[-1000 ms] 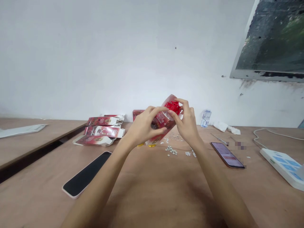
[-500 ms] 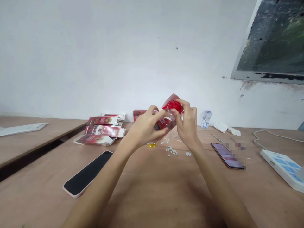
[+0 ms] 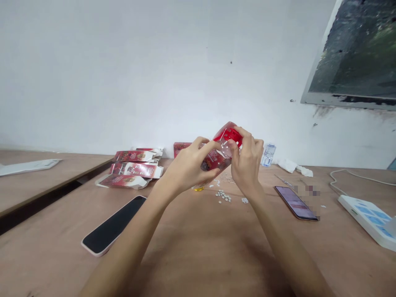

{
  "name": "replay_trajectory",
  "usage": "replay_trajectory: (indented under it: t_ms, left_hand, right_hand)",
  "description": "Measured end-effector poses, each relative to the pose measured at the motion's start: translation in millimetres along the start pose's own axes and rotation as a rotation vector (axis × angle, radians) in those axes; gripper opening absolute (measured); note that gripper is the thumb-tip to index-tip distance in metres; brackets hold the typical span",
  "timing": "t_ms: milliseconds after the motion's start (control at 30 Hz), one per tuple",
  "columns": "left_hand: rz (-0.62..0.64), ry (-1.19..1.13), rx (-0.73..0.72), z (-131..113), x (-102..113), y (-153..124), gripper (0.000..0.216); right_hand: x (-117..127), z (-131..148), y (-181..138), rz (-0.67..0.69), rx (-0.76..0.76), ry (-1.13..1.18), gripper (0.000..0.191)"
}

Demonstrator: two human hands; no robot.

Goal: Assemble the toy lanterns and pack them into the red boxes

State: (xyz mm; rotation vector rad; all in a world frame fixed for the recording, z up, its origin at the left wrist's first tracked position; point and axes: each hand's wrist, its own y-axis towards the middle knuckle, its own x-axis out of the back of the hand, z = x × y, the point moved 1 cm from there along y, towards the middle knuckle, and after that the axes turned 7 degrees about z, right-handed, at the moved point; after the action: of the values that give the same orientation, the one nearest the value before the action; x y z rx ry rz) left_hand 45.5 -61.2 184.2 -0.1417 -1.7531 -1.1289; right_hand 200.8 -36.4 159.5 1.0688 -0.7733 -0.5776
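My left hand (image 3: 191,166) is wrapped round a red printed carton (image 3: 214,160), held tilted above the table. At its upper right end, the fingers of my right hand (image 3: 249,159) close on a clear and red plastic piece (image 3: 230,136). That piece sits at the carton's raised end; I cannot tell how far inside it is. A yellow round object (image 3: 198,189) shows below my left hand, mostly hidden. Several small round button-like discs (image 3: 223,195) lie on the table beneath my hands.
Flattened red cartons (image 3: 133,169) are piled at the left, near a gap between tables. Another red box (image 3: 181,147) stands by the wall. A dark-screened phone (image 3: 114,227), a lit phone (image 3: 295,202), a clear bottle (image 3: 268,154), crumpled tissue (image 3: 287,166) and a white power strip (image 3: 368,218) surround my arms.
My right hand has shifted slightly right with the red plastic piece, and the carton's raised end has turned a little. My left hand keeps its hold almost in place.
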Motion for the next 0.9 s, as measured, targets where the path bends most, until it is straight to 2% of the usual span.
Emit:
replay_trajectory:
  t_ms: [133, 300, 433, 567, 667, 767, 833, 900]
  left_hand:
    - [-0.010, 0.007, -0.014, 0, 0, 0, 0.036]
    - [-0.078, -0.020, -0.012, 0, 2, -1, 0.029]
    - [-0.090, -0.040, -0.024, 4, 3, -1, 0.033]
    - [-0.111, -0.135, -0.011, 7, 2, -1, 0.039]
    - [-0.105, -0.178, 0.009, 9, -1, -1, 0.043]
    - [-0.124, -0.239, 0.041, 12, -4, -1, 0.064]
    - [-0.145, -0.299, 0.052, 15, -7, 0, 0.074]
    - [-0.159, -0.349, 0.050, 17, -8, 1, 0.074]
  right_hand:
    - [0, 0, 1, -0.005, -0.013, 0.020, 0.035]
    - [-2, 1, -1, -0.016, 0.069, 0.033, 0.034]
    - [2, -2, 2, 0.019, 0.126, 0.083, 0.031]
    - [8, -7, 7, 0.122, 0.189, 0.084, 0.032]
    - [13, -11, 10, 0.272, 0.259, 0.036, 0.028]
    - [21, -13, 13, 0.402, 0.298, 0.078, 0.024]
    - [27, -14, 15, 0.408, 0.318, 0.183, 0.025]
    - [31, -15, 17, 0.336, 0.289, 0.319, 0.026]
